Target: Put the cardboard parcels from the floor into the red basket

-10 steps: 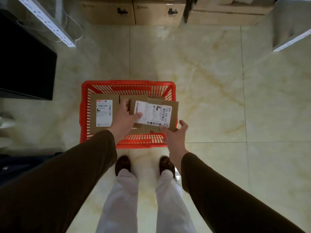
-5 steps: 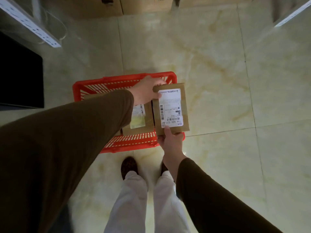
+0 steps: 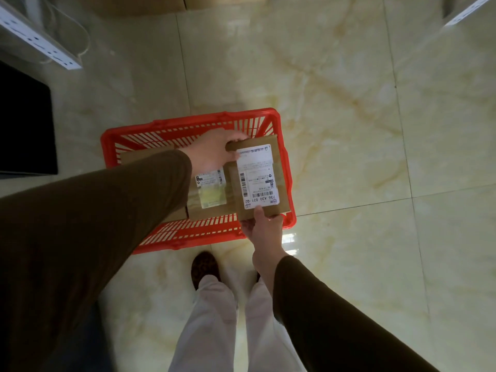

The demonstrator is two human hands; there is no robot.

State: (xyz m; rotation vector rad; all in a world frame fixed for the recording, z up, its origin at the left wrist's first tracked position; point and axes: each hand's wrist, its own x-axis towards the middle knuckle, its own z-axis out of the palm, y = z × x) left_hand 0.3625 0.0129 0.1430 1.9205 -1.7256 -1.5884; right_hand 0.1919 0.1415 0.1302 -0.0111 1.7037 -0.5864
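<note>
Person stands over the red basket [image 3: 188,122] on a pale marble-look tiled floor [image 3: 349,130], looking down.

Both hands on one cardboard parcel [image 3: 279,167], label up, code 736 A30 021-02 legible. Left hand [image 3: 212,151] curls over its far-left corner, fingers wrapped round the edge. Right hand [image 3: 264,229] pinches the near edge, thumb on top by the label, other fingers underneath and out of sight. Parcel sits over the basket's right end; whether it already rests on the contents or is just above them cannot be told.

Already in the basket: a second parcel [image 3: 212,194] with a white and yellowish label, touching the held one on its left. Further brown cardboard [image 3: 139,157] shows at the left end, mostly hidden by the left sleeve [image 3: 107,210].

Judgement: task well advanced, this parcel in its final placement. No loose parcels visible on the open floor; large cartons [image 3: 150,4] at the top edge look like storage, not task items. What lies outside the frame is unknown.
</note>
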